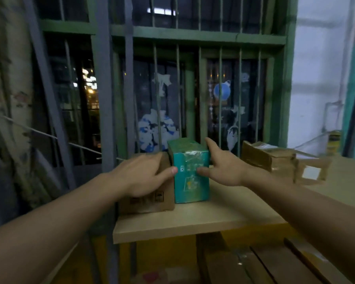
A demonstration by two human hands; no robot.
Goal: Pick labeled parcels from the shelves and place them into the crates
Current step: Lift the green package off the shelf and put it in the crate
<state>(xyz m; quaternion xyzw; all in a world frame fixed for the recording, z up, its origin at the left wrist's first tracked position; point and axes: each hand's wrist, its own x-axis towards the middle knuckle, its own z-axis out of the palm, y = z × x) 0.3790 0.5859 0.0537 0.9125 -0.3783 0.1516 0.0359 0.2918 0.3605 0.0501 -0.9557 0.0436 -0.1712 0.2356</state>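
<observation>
Left hand (139, 179), fingers loosely spread, rests on a brown carton (150, 203), its thumb touching the teal parcel (193, 187), which stands upright on the shelf (193, 222). Right hand (225, 171), fingers straight, flanks the parcel's right side. Taped parcels (266, 157) lie farther right. Judged barely begun: nothing lifted, no crate in view.

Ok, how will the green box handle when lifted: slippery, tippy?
Probably stiff: the green box keeps square edges. Glossy tape on its front may be slippery. It stands taller than wide on the shelf, so a push up high could tip it.
</observation>
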